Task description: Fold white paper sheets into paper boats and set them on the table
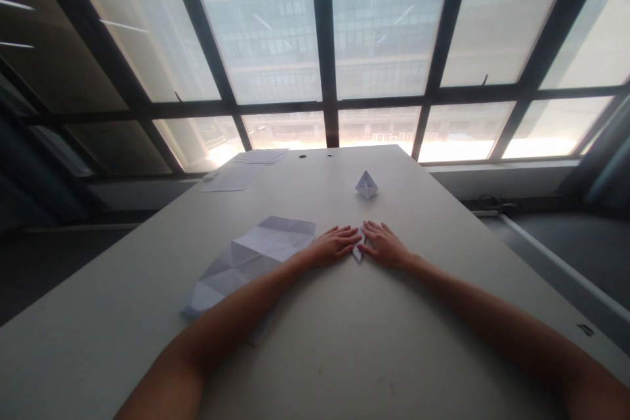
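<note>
A small piece of folded white paper [359, 251] lies on the white table between my hands, its pointed lower end toward me. My left hand [335, 245] rests flat over its left side, fingers stretched out. From the right, my right hand [384, 245] presses on its other side with fingers spread. Both hands cover much of the paper. Just beyond them stands a finished white paper boat [367, 185]. Under and beside my left forearm lies a large creased sheet of paper [256, 252], partly hidden by the arm.
Flat white sheets [231, 178] lie at the table's far left, with more paper [263, 156] behind them. Two dark round spots [302, 156] mark the far end of the table [315, 193]. Large windows rise behind it. A small dark mark [585, 329] sits near the right edge.
</note>
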Motion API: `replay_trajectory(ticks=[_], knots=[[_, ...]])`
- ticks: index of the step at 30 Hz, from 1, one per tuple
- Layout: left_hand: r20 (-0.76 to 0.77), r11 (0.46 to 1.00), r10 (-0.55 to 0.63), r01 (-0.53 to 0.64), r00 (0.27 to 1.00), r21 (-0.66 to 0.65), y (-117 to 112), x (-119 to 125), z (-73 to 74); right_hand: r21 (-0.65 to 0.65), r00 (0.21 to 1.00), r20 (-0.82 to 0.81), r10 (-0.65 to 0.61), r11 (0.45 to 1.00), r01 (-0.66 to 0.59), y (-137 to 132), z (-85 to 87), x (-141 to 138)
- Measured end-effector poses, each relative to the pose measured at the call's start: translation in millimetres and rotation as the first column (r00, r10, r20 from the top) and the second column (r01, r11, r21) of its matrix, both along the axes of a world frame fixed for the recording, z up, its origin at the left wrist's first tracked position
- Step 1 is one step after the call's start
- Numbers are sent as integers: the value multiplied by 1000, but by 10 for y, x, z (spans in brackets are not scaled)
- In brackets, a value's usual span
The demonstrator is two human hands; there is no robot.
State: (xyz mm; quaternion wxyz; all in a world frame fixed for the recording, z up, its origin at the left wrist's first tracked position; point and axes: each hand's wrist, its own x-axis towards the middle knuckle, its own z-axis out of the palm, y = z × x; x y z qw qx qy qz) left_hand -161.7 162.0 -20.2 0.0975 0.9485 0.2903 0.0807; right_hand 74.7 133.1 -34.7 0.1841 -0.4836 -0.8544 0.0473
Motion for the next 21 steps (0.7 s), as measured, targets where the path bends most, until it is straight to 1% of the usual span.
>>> replay_trajectory(ticks=[5, 10, 13, 18, 21], knots=[[8, 1000, -2, 2, 1000, 11, 3, 2, -13, -44, 999, 23, 32, 999, -31, -5, -6, 20], [9, 1000, 1, -1, 1000, -2, 10, 11, -11, -77, 994, 59, 95, 993, -90, -18, 17, 48], [12, 1000, 7, -6, 1000, -10, 11, 15, -4, -94, 992, 59, 110, 990, -104, -19, 26, 59], [24, 1000, 2, -2, 1000, -3, 15, 18, -15, -104, 994, 48, 93, 991, -88, -2, 24, 51], [28, 1000, 10, -10, 1000, 1, 15, 23, -26, -113, 999, 26, 37, 993, -33, 20, 7, 29]])
